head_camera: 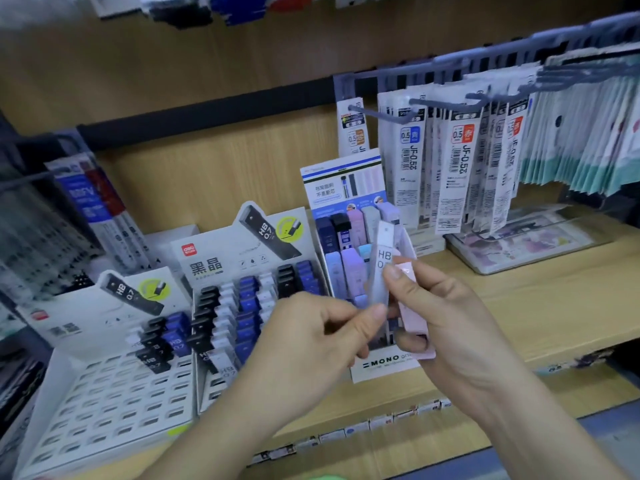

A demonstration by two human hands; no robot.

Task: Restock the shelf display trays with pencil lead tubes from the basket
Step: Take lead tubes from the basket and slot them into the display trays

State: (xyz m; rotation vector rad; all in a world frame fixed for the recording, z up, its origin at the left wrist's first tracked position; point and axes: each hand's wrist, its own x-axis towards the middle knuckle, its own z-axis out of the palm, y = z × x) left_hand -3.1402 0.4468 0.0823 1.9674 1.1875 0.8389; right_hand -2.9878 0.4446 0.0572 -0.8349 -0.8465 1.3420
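Shelf [519,306] backdrop; hands [304,341] [450,323] around lead tubes [381,265]

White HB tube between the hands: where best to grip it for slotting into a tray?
Likely its upper half, pinched across the flat faces from the side. The white HB tube stands near-upright; the left hand pinches the bottom end, which the slot needs free, and the right hand holds a pink tube.

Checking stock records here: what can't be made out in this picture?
Head view:
Basket: outside the frame.
Lead size on the white tube: covered past "HB 0" by the right hand.
Label on the pink tube: hidden by the same hand.
Shelf-edge price tags: blurred, too small.
Left-side racks: motion-blurred.
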